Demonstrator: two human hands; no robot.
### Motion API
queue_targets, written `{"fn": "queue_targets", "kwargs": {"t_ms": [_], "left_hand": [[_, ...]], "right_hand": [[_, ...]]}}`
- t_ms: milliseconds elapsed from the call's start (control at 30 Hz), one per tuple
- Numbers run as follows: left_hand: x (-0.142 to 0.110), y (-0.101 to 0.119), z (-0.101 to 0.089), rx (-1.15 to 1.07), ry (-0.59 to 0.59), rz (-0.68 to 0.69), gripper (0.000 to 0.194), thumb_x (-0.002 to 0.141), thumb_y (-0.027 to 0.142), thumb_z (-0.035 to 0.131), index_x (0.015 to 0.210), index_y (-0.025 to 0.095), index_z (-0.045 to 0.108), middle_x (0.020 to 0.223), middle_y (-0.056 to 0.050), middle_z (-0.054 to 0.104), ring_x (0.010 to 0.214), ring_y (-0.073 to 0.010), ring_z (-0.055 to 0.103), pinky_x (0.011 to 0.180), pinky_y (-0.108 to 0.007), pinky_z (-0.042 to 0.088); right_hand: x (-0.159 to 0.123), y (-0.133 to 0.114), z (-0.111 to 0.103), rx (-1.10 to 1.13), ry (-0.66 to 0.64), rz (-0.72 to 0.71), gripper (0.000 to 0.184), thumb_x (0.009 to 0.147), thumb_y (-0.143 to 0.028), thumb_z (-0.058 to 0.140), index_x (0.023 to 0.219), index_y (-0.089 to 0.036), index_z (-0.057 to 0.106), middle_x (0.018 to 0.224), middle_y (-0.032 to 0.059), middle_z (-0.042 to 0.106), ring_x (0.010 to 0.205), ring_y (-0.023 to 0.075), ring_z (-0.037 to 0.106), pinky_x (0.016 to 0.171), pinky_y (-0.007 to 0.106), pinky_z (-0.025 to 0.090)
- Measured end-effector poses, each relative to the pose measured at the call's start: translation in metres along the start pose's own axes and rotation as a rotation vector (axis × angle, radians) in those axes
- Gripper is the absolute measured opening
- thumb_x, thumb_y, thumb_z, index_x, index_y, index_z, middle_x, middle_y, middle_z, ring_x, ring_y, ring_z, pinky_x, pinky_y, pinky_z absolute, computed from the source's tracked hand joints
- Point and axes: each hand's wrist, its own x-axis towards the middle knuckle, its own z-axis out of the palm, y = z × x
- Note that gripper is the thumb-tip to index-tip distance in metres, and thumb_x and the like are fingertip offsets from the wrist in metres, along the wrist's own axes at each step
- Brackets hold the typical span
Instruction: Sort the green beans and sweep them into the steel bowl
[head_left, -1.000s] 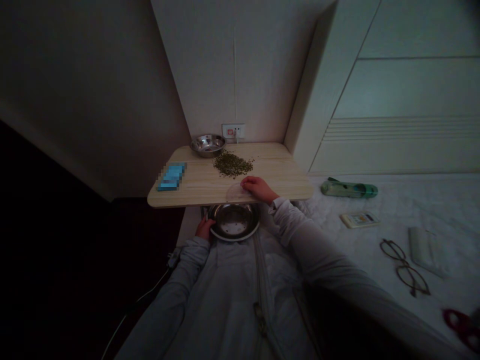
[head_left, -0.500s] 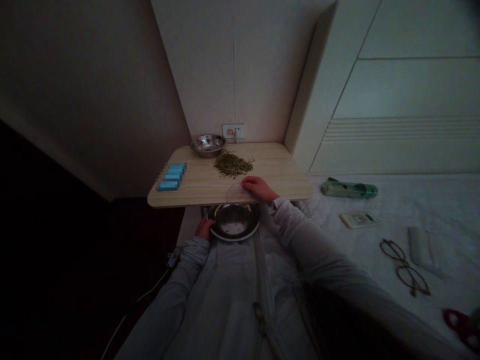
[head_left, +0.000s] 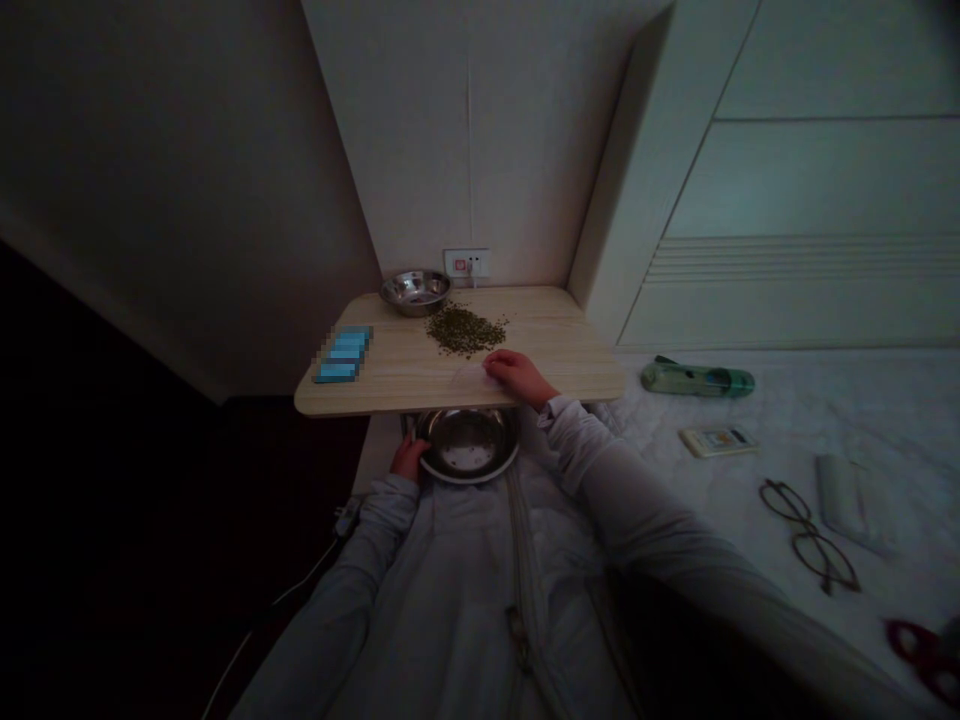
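Note:
My left hand (head_left: 409, 457) is closed on the left rim of a steel bowl (head_left: 466, 470), which sits at my lap just under the front edge of the wooden table (head_left: 555, 320). A few small bits lie in its bottom. Above the tabletop, my right hand (head_left: 519, 375) pinches a thin, see-through round plastic piece (head_left: 466, 376), faint against the wood. Just beyond it spreads a loose heap of small green beans or grains (head_left: 463, 330). A second steel bowl (head_left: 416, 290) stands behind the heap at the back left.
A phone with a lit, blurred screen (head_left: 343, 355) lies at the table's left. On the white bed to the right are a green bottle-shaped pack (head_left: 697, 379), a pale phone (head_left: 718, 441), glasses (head_left: 808, 535), a pale case (head_left: 847, 495) and a red-handled tool (head_left: 919, 650). A wall socket (head_left: 466, 263) is behind.
The see-through plastic piece has tilted or shifted slightly and looks flatter and fainter. My right hand has barely moved; my left hand and both bowls stay in place.

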Motion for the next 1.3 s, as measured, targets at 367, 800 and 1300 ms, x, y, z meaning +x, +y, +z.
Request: {"fn": "queue_targets", "kwargs": {"t_ms": [367, 800, 1300], "left_hand": [[0.005, -0.005, -0.004, -0.006, 0.012, -0.073, 0.023, 0.041, 0.019, 0.057, 0.065, 0.018, 0.059, 0.058, 0.001, 0.060, 0.063, -0.0184, 0.057, 0.060, -0.028, 0.043], [-0.001, 0.000, -0.004, -0.022, -0.026, -0.097, 0.024, 0.043, 0.019, 0.057, 0.067, 0.017, 0.059, 0.058, 0.001, 0.061, 0.064, -0.0193, 0.057, 0.062, -0.030, 0.043], [0.003, -0.003, -0.008, -0.032, -0.071, -0.086, 0.022, 0.045, 0.018, 0.058, 0.067, 0.016, 0.060, 0.064, -0.001, 0.062, 0.069, -0.0201, 0.057, 0.065, -0.030, 0.041]], "right_hand": [[-0.028, -0.019, 0.046, -0.182, -0.049, -0.031, 0.011, 0.072, -0.028, 0.053, 0.077, -0.018, 0.052, 0.063, -0.0014, 0.059, 0.057, 0.0097, 0.052, 0.058, 0.023, 0.038], [-0.021, -0.015, 0.021, -0.640, 0.182, 0.104, 0.020, 0.076, -0.033, 0.047, 0.088, -0.018, 0.054, 0.081, 0.0076, 0.063, 0.071, 0.0171, 0.055, 0.059, 0.026, 0.034], [0.031, 0.007, -0.068, -0.855, 0.184, 0.189, 0.017, 0.074, -0.027, 0.052, 0.081, -0.015, 0.062, 0.084, 0.0099, 0.065, 0.075, 0.0168, 0.057, 0.065, 0.026, 0.039]]}}
